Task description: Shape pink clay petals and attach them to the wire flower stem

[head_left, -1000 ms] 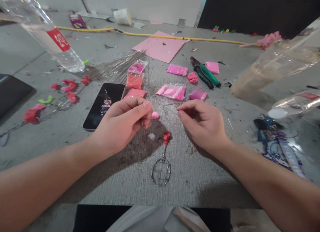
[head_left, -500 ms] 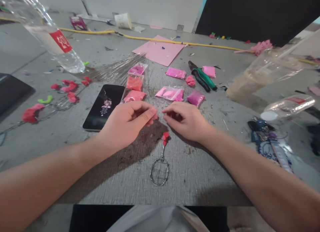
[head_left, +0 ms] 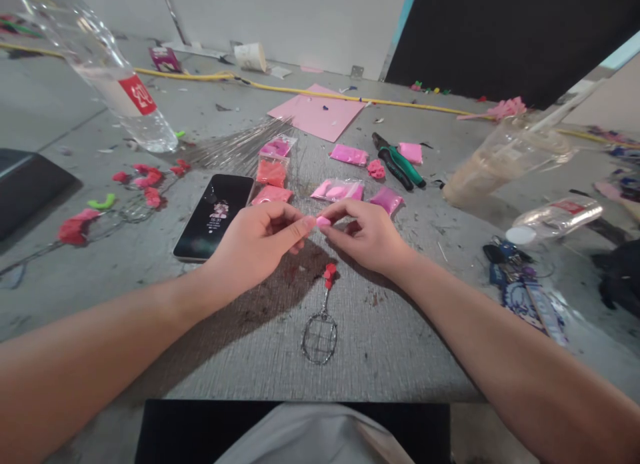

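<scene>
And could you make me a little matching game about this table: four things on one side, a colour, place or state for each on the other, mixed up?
Things
1. phone
2. pliers
3. pink lump
4. wire hoop

Descriptions
A. between the fingertips of the left hand and the right hand
B. lying on the table, with red pieces at the end of its stem
C. face up, with a clock on its screen
D. green and black handles

Right pairs: 1-C, 2-D, 3-A, 4-B
</scene>
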`<act>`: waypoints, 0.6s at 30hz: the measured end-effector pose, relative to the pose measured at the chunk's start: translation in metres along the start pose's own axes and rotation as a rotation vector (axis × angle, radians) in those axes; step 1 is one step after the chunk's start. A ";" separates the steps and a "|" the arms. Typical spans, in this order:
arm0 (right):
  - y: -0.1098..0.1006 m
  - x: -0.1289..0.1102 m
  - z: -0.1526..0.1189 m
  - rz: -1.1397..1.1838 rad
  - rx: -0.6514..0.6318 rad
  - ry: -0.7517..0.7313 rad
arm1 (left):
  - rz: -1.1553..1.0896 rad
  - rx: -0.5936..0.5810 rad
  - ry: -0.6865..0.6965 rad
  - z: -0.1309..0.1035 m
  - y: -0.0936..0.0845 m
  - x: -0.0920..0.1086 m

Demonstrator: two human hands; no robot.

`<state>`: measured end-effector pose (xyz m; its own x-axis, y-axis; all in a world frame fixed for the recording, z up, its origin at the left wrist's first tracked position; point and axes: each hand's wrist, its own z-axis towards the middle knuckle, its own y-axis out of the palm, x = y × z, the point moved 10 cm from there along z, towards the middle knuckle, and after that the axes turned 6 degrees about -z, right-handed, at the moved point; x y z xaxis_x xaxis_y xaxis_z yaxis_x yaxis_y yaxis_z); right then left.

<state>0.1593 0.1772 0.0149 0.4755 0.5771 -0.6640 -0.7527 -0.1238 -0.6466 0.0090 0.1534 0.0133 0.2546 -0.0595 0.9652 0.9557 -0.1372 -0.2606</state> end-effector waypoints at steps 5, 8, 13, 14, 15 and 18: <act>-0.009 0.002 -0.006 0.192 0.081 0.049 | 0.056 0.052 0.054 0.000 -0.006 0.004; -0.004 -0.004 -0.007 0.162 0.001 0.068 | 0.060 0.096 0.027 -0.001 -0.008 0.002; -0.007 -0.016 -0.011 0.029 -0.005 0.041 | -0.064 0.083 -0.085 -0.006 -0.001 -0.008; -0.007 -0.021 -0.011 -0.024 0.004 -0.013 | -0.101 0.073 -0.104 -0.006 0.001 -0.011; -0.006 -0.027 -0.012 -0.067 0.008 -0.067 | -0.137 0.070 -0.119 -0.006 0.002 -0.012; -0.008 -0.036 -0.015 -0.147 0.076 -0.178 | -0.247 0.091 -0.137 -0.006 0.002 -0.017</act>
<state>0.1548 0.1450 0.0384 0.4994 0.7186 -0.4840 -0.7169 0.0290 -0.6966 0.0055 0.1485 -0.0035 0.0239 0.0995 0.9947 0.9990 -0.0411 -0.0199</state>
